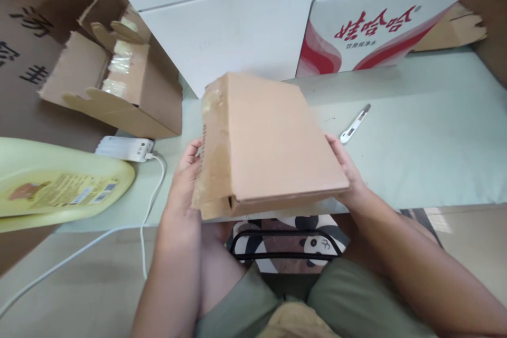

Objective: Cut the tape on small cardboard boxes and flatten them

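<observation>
A brown cardboard box, with clear tape along its left side, is held between my two hands above the front of the green-covered table. My left hand grips its left side, fingers partly hidden behind the taped edge. On the right side, my right hand holds the box, with most of its fingers out of sight behind it. A white utility knife lies on the table to the right of the box, apart from my right hand.
White cartons stand at the back, one with red print. At left are an open cardboard box, a white power bank with a cable, and a yellow bottle. Below the table edge is a panda-patterned surface.
</observation>
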{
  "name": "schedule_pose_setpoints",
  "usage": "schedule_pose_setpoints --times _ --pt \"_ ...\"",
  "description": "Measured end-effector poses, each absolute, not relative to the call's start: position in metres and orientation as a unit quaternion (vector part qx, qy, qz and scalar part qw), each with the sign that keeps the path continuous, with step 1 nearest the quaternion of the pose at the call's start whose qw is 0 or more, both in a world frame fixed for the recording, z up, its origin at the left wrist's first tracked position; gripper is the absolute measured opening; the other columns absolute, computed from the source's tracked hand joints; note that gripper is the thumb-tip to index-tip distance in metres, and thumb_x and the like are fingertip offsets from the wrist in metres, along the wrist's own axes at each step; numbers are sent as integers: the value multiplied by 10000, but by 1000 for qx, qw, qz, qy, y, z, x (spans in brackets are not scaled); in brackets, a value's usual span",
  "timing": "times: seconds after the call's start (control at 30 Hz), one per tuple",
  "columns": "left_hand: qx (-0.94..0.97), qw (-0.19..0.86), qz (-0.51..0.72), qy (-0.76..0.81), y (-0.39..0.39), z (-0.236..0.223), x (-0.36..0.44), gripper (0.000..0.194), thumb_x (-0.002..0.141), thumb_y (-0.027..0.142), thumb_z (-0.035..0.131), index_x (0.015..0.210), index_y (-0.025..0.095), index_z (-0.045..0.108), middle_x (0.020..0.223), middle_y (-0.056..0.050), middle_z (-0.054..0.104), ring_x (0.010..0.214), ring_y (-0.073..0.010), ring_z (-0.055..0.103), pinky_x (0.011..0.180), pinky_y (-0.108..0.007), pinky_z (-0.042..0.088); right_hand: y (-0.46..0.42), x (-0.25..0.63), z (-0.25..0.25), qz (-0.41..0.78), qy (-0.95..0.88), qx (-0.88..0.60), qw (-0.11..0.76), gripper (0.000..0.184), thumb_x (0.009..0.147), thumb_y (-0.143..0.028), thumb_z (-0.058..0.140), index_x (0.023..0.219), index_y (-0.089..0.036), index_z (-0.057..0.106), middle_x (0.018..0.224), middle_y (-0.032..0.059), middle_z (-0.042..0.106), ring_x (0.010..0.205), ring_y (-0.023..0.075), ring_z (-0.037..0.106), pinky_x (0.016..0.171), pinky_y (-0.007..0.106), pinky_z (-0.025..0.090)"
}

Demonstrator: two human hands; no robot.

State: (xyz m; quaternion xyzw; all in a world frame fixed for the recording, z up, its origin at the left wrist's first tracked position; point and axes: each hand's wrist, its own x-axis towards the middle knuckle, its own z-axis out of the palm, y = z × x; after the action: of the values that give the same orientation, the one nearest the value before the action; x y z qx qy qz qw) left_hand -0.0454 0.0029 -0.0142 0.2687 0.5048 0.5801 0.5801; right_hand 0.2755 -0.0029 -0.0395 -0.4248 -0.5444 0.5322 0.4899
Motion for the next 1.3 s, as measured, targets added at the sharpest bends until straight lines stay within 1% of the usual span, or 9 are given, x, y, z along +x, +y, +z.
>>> schedule_pose_setpoints --times 0.1,0.23,0.53,0.63,0.77,0.93,1.1,1.23,1.3 --pt "256 581 568 524 4 -11 -41 453 648 276 934 1050 237 728 850 17 807 673 -183 758 648 -277 635 -3 277 -40 551 -541 -355 527 1082 623 -955 696 1494 -399 375 1439 94 645 1329 356 655 1027 553 610" --pt "264 583 539 547 4 1 -34 460 536 259 957 953 202 770 789 -4 805 632 -206 752 571 -281 623 -4 282 -38 511 -590 -349 519 1039 705 -794 805 1508 -415 267 1356 90 681 1372 327 625 1162 578 508" --pt "296 513 578 561 -10 -23 -46 385 592 435 967 769 208 711 690 -10 763 860 -263 784 696 -302 671 -5 283 -40 431 -659 -446 426 885 812 -760 727 1494 -288 421 1531 141 527 1424 355 544 1184 568 469" --pt "305 507 578 562 -17 -29 -58 366 640 442 954 793 193 734 721 -11 770 814 -216 773 692 -255 660 -5 279 -39 437 -654 -440 433 801 830 -741 725 1437 -288 465 1420 122 598 1317 332 611 1110 532 524" --pt "315 512 574 557 -20 -24 -66 410 501 386 1014 722 193 727 727 4 773 718 -175 752 667 -213 644 -5 276 -38 414 -640 -450 465 650 855 -680 737 1334 -302 512 1262 74 653 1080 264 676 920 430 589" --pt "339 568 515 545 -20 -7 -67 378 434 306 1006 655 201 718 663 -27 736 849 -303 796 693 -331 675 -5 274 -36 364 -616 -508 480 517 894 -627 698 1253 -285 550 1016 26 654 811 207 631 736 364 562" --pt "404 624 418 522 -32 -2 -73 405 550 515 951 618 208 695 806 -126 778 1013 -415 778 779 -491 679 -2 271 -35 318 -586 -540 515 386 920 -553 658 1162 -260 590 1003 32 652 782 198 603 737 359 537" --pt "455 579 406 542 -16 -6 -66 383 481 304 993 713 202 706 869 -94 788 1022 -381 764 879 -491 653 -1 269 -31 299 -566 -556 530 278 868 -452 686 1046 -244 635 938 16 667 770 185 596 718 329 514" --pt "455 500 456 578 -1 -10 -61 373 572 301 958 847 219 721 951 -48 783 1083 -317 737 964 -446 619 -1 268 -28 310 -548 -570 528 249 829 -408 699 1001 -238 640 865 -2 650 696 163 560 663 308 489"
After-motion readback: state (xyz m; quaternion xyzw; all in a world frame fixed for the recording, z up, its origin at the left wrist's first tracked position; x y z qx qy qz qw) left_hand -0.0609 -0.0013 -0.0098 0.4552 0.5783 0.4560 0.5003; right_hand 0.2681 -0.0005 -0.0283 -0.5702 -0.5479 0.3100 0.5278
